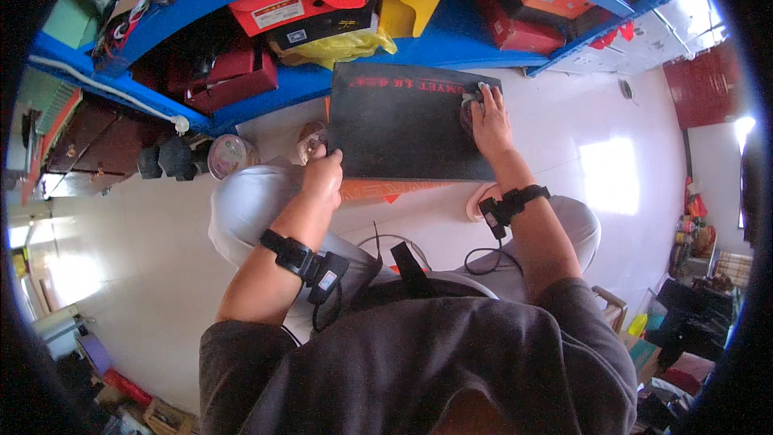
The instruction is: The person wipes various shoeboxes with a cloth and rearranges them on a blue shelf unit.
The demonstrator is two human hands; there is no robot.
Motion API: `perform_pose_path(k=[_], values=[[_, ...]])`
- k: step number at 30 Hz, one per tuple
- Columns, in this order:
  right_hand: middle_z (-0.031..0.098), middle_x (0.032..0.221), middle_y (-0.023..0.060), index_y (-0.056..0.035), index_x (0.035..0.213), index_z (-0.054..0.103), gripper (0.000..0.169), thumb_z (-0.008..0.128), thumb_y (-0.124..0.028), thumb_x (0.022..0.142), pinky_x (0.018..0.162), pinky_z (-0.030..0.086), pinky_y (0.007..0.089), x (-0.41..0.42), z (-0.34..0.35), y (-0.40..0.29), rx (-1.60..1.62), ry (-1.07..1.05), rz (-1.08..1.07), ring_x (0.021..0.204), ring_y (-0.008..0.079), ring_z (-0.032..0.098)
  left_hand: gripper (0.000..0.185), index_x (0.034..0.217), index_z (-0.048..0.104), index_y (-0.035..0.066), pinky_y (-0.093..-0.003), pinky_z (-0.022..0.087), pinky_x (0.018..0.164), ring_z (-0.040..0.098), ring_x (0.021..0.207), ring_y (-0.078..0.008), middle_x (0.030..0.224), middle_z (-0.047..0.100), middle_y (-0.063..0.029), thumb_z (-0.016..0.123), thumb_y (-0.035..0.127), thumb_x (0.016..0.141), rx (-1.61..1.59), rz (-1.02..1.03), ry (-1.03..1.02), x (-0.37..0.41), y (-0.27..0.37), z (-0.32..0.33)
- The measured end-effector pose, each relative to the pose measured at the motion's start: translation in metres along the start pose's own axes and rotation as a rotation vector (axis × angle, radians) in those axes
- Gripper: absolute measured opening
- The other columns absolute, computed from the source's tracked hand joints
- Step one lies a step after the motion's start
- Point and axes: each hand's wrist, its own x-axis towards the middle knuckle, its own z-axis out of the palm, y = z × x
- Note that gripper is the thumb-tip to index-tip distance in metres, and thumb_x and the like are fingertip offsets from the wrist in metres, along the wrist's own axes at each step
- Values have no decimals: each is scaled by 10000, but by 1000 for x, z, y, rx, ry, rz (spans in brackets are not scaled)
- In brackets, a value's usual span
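A black cardboard box [410,133] with red print lies before me, on top of an orange box [392,189] whose edge shows along its near side. My left hand [326,175] is at the black box's near left corner, its thumb at the edge and the other fingers mostly hidden. On the right part of the lid rests my right hand [492,124], fingers stretched towards the far right corner and a dark and grey cloth [468,110] under them. The lid looks closed.
Beyond the box stands a blue metal shelf [447,51] with a red box [308,0], a yellow box [410,6] and dark red boxes. A round tub [230,156] and dark shoes [175,159] are on the floor at left. Cables hang near my knees.
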Motion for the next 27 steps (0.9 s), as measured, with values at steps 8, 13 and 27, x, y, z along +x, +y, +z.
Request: perform_pose_path(k=[8, 13, 27], values=[[385, 1216, 209, -3, 1145, 429, 560, 582, -362, 744, 933, 321, 425, 28, 50, -136, 122, -8, -280, 1121, 364, 363, 471, 1303, 347, 202, -376, 434, 673, 440, 1054, -243, 1228, 438, -68, 476, 159, 852, 143, 75, -74, 4, -5, -8], [355, 1292, 169, -45, 1216, 412, 533, 535, -337, 787, 1011, 251, 422, 3, 74, -174, 128, -126, -490, 1219, 342, 297, 438, 1276, 386, 181, -358, 448, 643, 487, 976, -224, 1139, 500, -73, 477, 150, 849, 3, 19, -53, 2, -2, -9], [426, 1213, 172, -27, 1113, 474, 396, 435, -313, 842, 953, 298, 424, 64, 66, 27, -275, 106, -237, 1143, 339, 365, 369, 1214, 428, 160, -404, 408, 770, 439, 1029, -206, 1170, 466, -50, 481, 185, 850, 1, -68, -88, 1, -4, -3]])
